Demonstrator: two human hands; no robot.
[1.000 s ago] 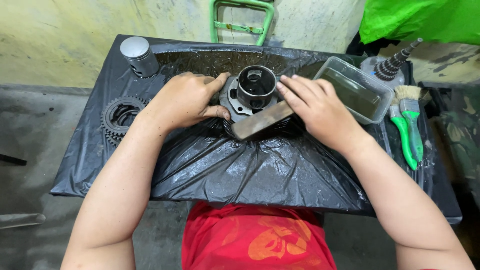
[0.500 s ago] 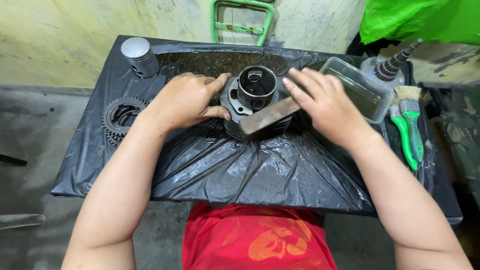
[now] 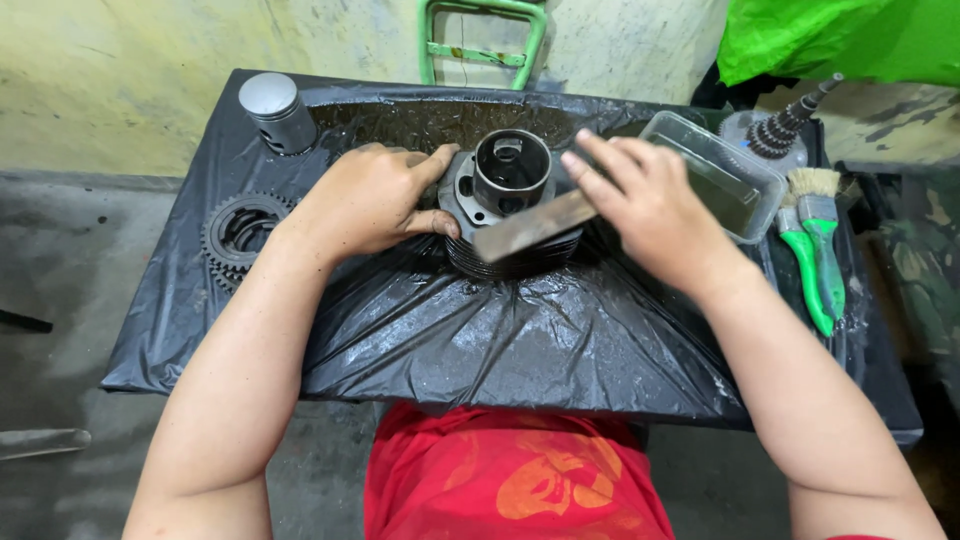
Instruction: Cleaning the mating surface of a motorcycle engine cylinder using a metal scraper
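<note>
Gripping the finned engine cylinder [image 3: 510,205] at its left side, left hand [image 3: 368,200] has fingers curled over the flange, thumb pressed to the fins. Cylinder stands bore-up at the middle of the black plastic sheet [image 3: 480,330]. Right hand [image 3: 650,205] holds 1 flat metal bar [image 3: 532,225], fingers closed along its right end; the bar lies tilted across the cylinder's top front edge. Left: toothed gear [image 3: 238,232] and grey piston [image 3: 277,110]. Right: clear plastic tub [image 3: 722,172], 2 green-handled brushes [image 3: 815,255], gear shaft [image 3: 785,125].
</note>
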